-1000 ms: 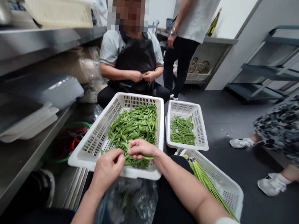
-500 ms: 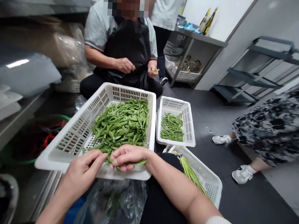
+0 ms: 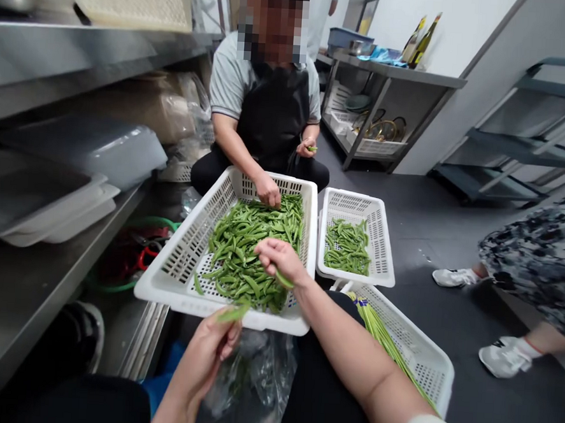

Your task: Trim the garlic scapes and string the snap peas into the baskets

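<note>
My left hand is closed, pinching a green pea pod between thumb and fingers just at the near rim of the white slotted basket. Over the heap of pea pods in that basket, my right hand has its fingertips pressed together. A pea pod sticks out from under its curled lower fingers. Whether anything else sits between the right thumb and forefinger is too small to tell. Below the near rim, a clear plastic bag lies between my knees, with some green bits inside.
Opposite me, a co-worker's hand reaches into the basket's far side; the other hand holds pods. On the right stand a smaller basket of pods and one with long green stems. A steel shelf runs along the left.
My hands have moved apart: the right is now over the heap, the left holds a pod by the near rim. The co-worker's hand has come down into the basket. The view has shifted left.
</note>
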Motion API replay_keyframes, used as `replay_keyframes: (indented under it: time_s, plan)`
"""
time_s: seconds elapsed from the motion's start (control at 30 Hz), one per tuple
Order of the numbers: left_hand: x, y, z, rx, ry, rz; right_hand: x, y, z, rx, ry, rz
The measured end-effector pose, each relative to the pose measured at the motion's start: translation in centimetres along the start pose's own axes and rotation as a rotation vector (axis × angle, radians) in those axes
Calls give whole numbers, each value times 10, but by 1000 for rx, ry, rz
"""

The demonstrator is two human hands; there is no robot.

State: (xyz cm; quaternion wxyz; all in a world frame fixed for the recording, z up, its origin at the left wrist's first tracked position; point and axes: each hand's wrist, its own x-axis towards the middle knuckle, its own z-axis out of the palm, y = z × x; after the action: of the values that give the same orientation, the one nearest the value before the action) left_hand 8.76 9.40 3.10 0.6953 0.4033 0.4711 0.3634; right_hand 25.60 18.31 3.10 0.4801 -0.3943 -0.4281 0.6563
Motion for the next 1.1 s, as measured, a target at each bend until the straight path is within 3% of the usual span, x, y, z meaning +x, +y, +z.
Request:
replay_keyframes:
  time_s: [0.1, 0.33, 0.4, 0.5, 0.73, 0.87, 0.97, 1.03, 1.1]
  plan:
    - [-5, -11, -2, -113, 43, -21, 9, 2, -7, 100, -29, 73]
    - [17, 11, 4, -368, 117, 57, 0, 0, 4, -305, -599, 129]
    - [22, 17, 5, -402, 113, 62, -4, 0, 6, -363, -669, 122]
    - [26, 19, 6, -434, 154, 93, -5, 0, 7, -363, -604, 110]
    - [29, 18, 10, -350, 202, 253, -5, 9, 15, -60, -483, 326]
    - [21, 18, 10, -309, 212, 264, -1, 15, 12, 172, -270, 295]
    - [14, 16, 9, -276, 209, 259, 1, 15, 8, 160, -126, 249]
    - [11, 16, 8, -262, 206, 264, 0, 13, 7, 100, -144, 235]
    - [11, 18, 8, -245, 213, 284, -3, 11, 10, 54, -276, 259]
